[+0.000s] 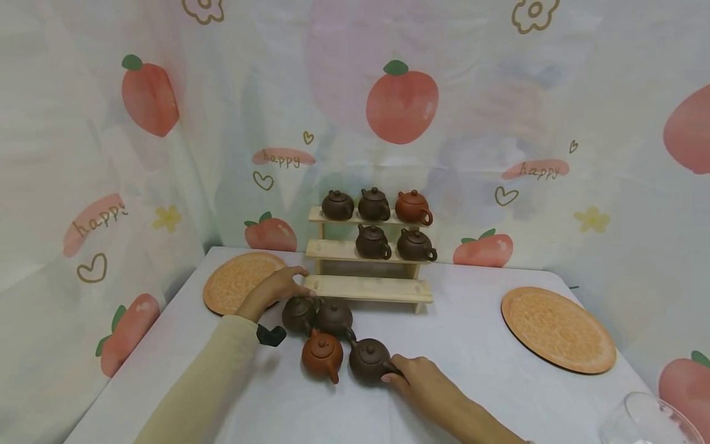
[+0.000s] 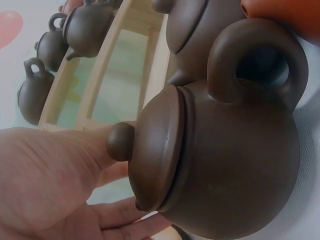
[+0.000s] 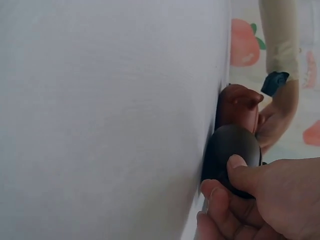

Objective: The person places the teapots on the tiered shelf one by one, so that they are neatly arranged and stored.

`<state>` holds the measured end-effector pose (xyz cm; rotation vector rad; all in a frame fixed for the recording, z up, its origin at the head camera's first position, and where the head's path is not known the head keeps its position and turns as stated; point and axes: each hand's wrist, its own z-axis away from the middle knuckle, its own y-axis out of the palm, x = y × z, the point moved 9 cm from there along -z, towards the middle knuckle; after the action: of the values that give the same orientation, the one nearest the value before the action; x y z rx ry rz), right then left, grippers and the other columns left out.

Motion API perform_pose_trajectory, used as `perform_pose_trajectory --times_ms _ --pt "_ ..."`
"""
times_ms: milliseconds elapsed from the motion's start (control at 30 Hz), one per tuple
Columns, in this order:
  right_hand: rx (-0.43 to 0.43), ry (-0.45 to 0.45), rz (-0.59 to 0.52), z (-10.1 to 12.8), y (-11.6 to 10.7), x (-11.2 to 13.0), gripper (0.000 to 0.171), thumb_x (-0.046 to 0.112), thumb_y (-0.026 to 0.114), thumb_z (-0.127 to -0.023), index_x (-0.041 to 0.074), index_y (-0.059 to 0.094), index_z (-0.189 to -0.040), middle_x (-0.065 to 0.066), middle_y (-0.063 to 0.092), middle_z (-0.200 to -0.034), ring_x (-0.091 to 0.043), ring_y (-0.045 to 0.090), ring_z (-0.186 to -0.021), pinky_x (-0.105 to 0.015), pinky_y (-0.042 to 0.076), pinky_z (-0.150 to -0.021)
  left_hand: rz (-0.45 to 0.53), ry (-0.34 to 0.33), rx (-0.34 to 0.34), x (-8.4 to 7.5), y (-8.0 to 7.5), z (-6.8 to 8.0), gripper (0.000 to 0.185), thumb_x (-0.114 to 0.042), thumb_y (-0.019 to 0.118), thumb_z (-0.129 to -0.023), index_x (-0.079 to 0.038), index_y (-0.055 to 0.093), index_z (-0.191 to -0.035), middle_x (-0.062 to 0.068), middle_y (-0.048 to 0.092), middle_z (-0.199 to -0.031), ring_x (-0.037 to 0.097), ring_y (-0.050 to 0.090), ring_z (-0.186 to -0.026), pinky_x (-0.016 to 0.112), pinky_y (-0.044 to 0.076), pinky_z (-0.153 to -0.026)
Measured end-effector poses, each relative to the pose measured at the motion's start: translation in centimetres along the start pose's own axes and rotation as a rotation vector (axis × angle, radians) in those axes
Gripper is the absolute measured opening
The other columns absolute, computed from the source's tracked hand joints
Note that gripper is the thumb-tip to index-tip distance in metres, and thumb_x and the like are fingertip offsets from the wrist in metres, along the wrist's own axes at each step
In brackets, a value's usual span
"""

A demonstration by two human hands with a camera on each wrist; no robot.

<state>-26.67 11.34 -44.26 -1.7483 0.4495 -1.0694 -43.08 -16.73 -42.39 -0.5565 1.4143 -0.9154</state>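
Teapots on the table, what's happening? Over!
Left hand on back-left dark teapot. Right hand grips front-right dark teapot. Two more teapots crowd between.
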Motion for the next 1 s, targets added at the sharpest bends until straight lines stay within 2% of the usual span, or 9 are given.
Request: perform_pose_trajectory --times_ms 533,800,1000 --pt "-0.138 0.002 -0.003 -0.4 -2.2 -2.8 0.025 0.024 0.072 -0.101 0.018 0.057 -0.082 0.014 0.043 -0.066 -0.001 0.043 -0.062 -0.022 0.039 -0.058 0.014 -0.016 0.026 0.1 0.2 0.2 0.064 -0.039 0.081 -0.095 -0.011 0.059 -0.147 0.025 0.054 -0.153 0.044 0.051 -0.14 0.058 0.042 -0.112" --pt "-0.21 0.011 0.002 -1.1 -3.1 -3.1 0.027 0.024 0.073 -0.1 0.018 0.055 -0.08 0.014 0.042 -0.065 -0.002 0.042 -0.061 -0.022 0.038 -0.057 0.01 -0.004 0.018 -0.1 0.1 0.3 0.061 -0.037 0.081 -0.095 -0.01 0.06 -0.146 0.024 0.057 -0.149 0.042 0.054 -0.136 0.057 0.044 -0.111" --pt "-0.261 -0.002 -0.014 -2.5 -4.1 -2.6 0.027 0.021 0.074 -0.099 0.017 0.057 -0.079 0.014 0.043 -0.064 -0.001 0.041 -0.059 -0.021 0.038 -0.056 0.023 0.002 0.008 -0.1 0.0 0.4 0.061 -0.037 0.081 -0.095 -0.01 0.06 -0.145 0.024 0.056 -0.15 0.043 0.054 -0.137 0.057 0.044 -0.11"
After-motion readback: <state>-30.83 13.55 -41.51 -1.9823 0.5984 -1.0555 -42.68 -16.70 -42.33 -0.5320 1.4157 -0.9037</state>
